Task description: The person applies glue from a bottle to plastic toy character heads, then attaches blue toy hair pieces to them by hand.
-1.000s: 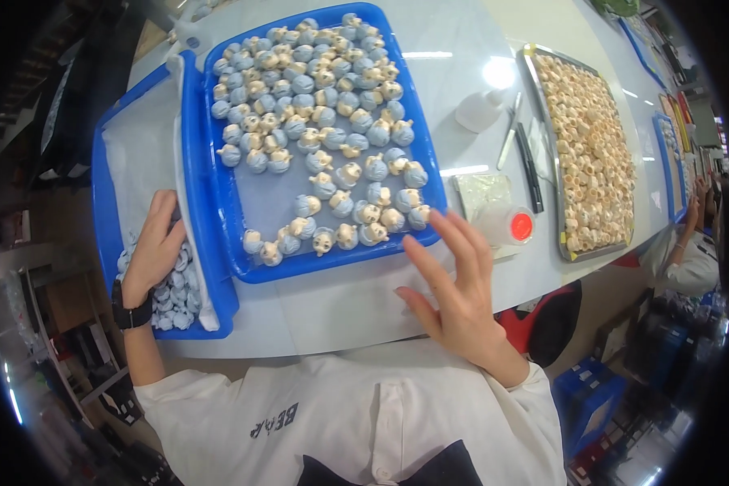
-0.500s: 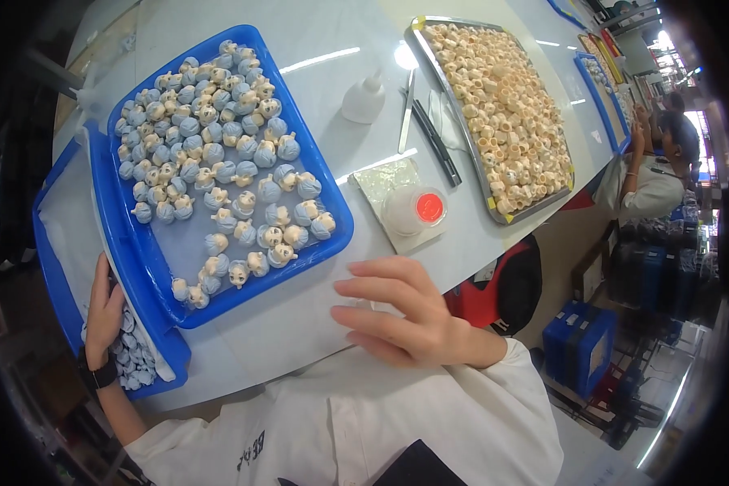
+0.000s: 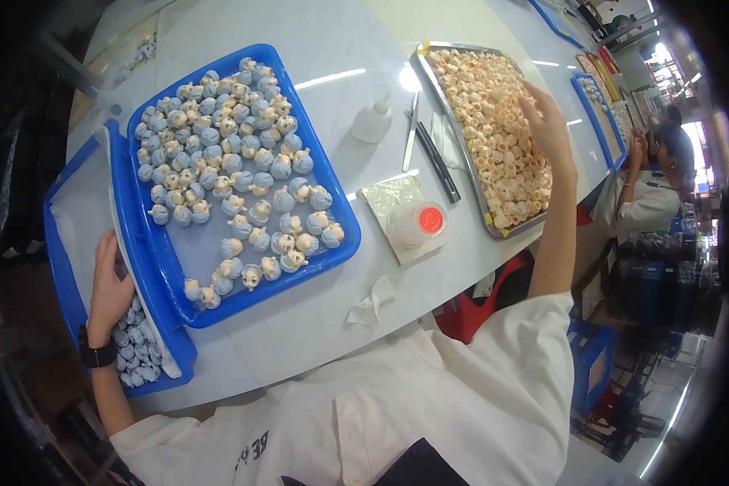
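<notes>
My right hand (image 3: 546, 123) reaches over the far edge of a metal tray (image 3: 488, 220), fingers apart and bent down toward its heap of small cream hollow pieces (image 3: 498, 130). No piece shows in its grasp. My left hand (image 3: 110, 293), with a dark watch at the wrist, is inside a white-lined blue tray (image 3: 185, 374) at the left, fingers stretched and thumb apart. Just below it lie several grey-blue moulded pieces (image 3: 138, 348). Between the hands, a larger blue tray (image 3: 350, 235) holds many small figure heads (image 3: 219, 146) with grey-blue hair.
On the white table (image 3: 316, 316) stand a white squeeze bottle (image 3: 373, 123) and a clear jar with a red-centred lid (image 3: 417, 223). Tweezers (image 3: 411, 134) and a dark pen-like tool (image 3: 439, 164) lie alongside. A crumpled tissue (image 3: 371, 303) rests near the front edge. Another person (image 3: 654, 190) sits at right.
My right hand has moved from the table's front edge out to the right, over the metal tray, uncovering the tissue. My left hand stays in the lined tray. The view has shifted slightly.
</notes>
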Demonstrator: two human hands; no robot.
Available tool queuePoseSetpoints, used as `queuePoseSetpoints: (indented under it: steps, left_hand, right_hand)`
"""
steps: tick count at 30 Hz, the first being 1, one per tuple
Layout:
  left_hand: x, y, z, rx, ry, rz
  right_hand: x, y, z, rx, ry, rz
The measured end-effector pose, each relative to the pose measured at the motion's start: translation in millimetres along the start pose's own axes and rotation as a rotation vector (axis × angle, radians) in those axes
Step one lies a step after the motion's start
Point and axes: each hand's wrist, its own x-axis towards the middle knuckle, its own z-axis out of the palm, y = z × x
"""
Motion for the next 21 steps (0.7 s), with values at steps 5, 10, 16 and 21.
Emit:
queuePoseSetpoints:
  steps: [5, 10, 16, 21]
  left_hand:
    - [0, 5, -5, -0.124, -0.123, -0.114]
    - [0, 0, -1, -0.465, -0.182, -0.216]
    - [0, -4, -6, -0.332, -0.237, -0.117]
    - [5, 19, -18, -0.290, -0.378, -0.200]
  right_hand:
    - [24, 9, 37, -0.089, -0.179, -0.126]
    - [20, -17, 30, -0.310, -0.259, -0.095]
    - [10, 3, 27, -0.105, -0.182, -0.193]
    - [6, -5, 24, -0.027, -0.163, -0.107]
